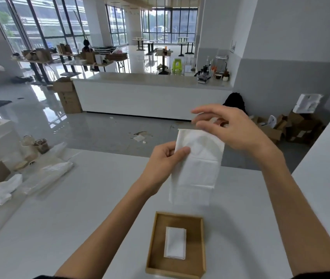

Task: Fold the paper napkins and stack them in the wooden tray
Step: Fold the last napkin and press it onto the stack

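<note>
Bare white table point(83, 214) all around edge-pinched napkin point(196, 168) and wooden tray point(152, 244).

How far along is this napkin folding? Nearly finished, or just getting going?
Early on, it seems. Done: a small stack of folded napkins lies in the wooden tray. In hand: the left hand and right hand hold a long napkin up above the table, only partly folded. Left: finishing that fold and stacking it. How many remain is unclear.
</note>
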Demonstrator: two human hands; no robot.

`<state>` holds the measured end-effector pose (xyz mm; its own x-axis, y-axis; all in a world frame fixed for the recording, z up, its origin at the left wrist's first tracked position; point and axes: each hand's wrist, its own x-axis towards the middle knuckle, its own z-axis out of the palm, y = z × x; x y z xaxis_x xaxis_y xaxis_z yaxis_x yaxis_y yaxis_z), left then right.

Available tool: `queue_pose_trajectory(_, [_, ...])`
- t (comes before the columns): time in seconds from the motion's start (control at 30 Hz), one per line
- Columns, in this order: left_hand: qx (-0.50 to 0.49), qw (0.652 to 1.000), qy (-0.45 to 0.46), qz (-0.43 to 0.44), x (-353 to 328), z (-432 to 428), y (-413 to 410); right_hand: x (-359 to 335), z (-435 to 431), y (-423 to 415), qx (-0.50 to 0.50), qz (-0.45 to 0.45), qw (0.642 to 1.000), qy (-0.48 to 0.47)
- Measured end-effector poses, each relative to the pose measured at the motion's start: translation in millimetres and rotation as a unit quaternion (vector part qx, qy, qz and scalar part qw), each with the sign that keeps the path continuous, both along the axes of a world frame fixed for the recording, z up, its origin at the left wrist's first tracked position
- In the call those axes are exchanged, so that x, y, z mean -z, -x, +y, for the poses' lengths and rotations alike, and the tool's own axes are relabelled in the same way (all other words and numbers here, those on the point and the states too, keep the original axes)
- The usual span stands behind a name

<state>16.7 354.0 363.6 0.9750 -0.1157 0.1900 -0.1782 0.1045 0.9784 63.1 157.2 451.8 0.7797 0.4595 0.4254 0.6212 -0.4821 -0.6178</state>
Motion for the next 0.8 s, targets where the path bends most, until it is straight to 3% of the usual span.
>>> queue_pose_trajectory(0.1, [-0.029,0.998,0.049,0.017,-1.2,5.2,-0.2,27.9,-12.2,1.8,0.091,0.066,0.98,-0.165])
queue_pose_trajectory(0.2, [-0.039,0.997,0.068,0.027,-0.8,12.3,-1.8,62.7,-9.3,7.3,0.088,0.214,0.948,-0.218])
queue_pose_trajectory(0.3, [-0.045,0.996,0.075,0.032,-2.1,15.7,-2.8,82.1,2.6,10.7,0.068,0.283,0.921,-0.258])
queue_pose_trajectory(0.47, [-0.064,0.995,0.071,0.03,-1.6,19.4,-4.0,83.1,18.0,9.6,0.075,0.245,0.905,-0.339])
queue_pose_trajectory(0.8, [-0.043,0.997,0.059,0.022,-4.3,27.0,-6.1,79.0,21.0,2.9,0.084,0.181,0.92,-0.338])
